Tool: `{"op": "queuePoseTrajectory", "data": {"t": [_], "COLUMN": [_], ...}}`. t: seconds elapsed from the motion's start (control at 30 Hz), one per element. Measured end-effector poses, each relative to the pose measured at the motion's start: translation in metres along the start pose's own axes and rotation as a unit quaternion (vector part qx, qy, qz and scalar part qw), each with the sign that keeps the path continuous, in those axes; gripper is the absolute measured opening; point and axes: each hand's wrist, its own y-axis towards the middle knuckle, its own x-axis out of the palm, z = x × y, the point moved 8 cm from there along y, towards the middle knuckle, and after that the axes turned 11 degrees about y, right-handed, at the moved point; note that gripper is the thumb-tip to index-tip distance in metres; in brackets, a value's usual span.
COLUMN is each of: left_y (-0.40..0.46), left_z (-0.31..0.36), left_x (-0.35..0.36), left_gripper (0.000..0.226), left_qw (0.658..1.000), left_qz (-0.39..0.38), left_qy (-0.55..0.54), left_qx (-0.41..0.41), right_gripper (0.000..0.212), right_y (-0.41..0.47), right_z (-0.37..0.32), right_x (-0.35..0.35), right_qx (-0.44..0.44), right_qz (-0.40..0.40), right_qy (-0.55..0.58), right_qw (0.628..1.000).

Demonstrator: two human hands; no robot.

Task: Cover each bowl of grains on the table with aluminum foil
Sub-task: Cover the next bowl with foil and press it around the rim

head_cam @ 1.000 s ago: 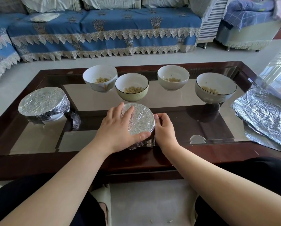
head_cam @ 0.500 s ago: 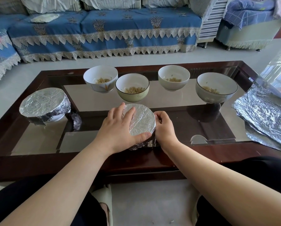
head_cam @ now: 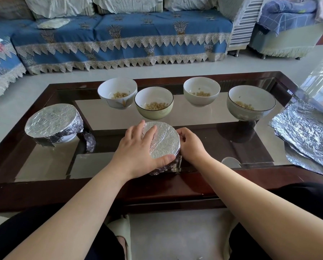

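Behind a dark glass-topped counter [head_cam: 44, 166] stands a blue sofa [head_cam: 119, 34]. Foil sheets [head_cam: 305, 136] lie at the counter's right edge. Four open bowls of grains [head_cam: 154, 102] line the far side; one foil-covered bowl [head_cam: 52, 124] sits left. Near centre, the left hand [head_cam: 138, 149] lies flat-fingered over a foil-wrapped bowl [head_cam: 166, 141], while the right hand [head_cam: 190, 145] pinches its rim.

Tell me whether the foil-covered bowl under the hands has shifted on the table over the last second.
No. The foil-covered bowl sits at the same spot relative to the green bowl behind it and the table's near wooden edge; both hands remain on it.
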Motion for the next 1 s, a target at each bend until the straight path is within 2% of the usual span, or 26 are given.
{"op": "queuePoseTrajectory", "data": {"t": [0.27, 0.43, 0.53, 0.6, 0.77, 0.87, 1.0], "left_y": [0.001, 0.001, 0.001, 0.002, 0.001, 0.0, 0.001], "left_z": [0.0, -0.001, 0.0, 0.0, 0.001, 0.002, 0.0], "left_x": [0.001, 0.001, 0.001, 0.001, 0.0, -0.001, 0.0], "left_gripper": [0.123, 0.123, 0.124, 0.124, 0.124, 0.119, 0.124], "left_qw": [1.0, 1.0, 1.0, 1.0, 1.0, 1.0, 1.0], "left_qz": [0.009, 0.002, 0.0, 0.003, 0.006, 0.008, 0.015], "left_qy": [-0.005, -0.009, -0.007, -0.003, 0.002, -0.002, -0.004], "left_qx": [-0.004, -0.006, -0.008, -0.011, -0.011, -0.013, -0.015], "right_gripper": [0.018, 0.011, 0.013, 0.021, 0.054, 0.052, 0.05], "right_y": [0.0, 0.0, -0.003, -0.006, -0.028, -0.045, -0.05], "right_z": [-0.012, -0.009, -0.009, -0.009, -0.013, -0.022, -0.027], "right_x": [-0.008, -0.013, -0.015, -0.017, -0.016, -0.011, -0.009], "right_qx": [0.006, 0.034, 0.048, 0.052, 0.069, 0.066, 0.07], "right_qz": [-0.008, 0.02, 0.035, 0.046, 0.044, 0.033, 0.04], "right_qy": [-0.02, -0.017, 0.001, 0.002, 0.051, 0.066, 0.108], "right_qw": [1.0, 0.999, 0.998, 0.998, 0.995, 0.995, 0.991]}}
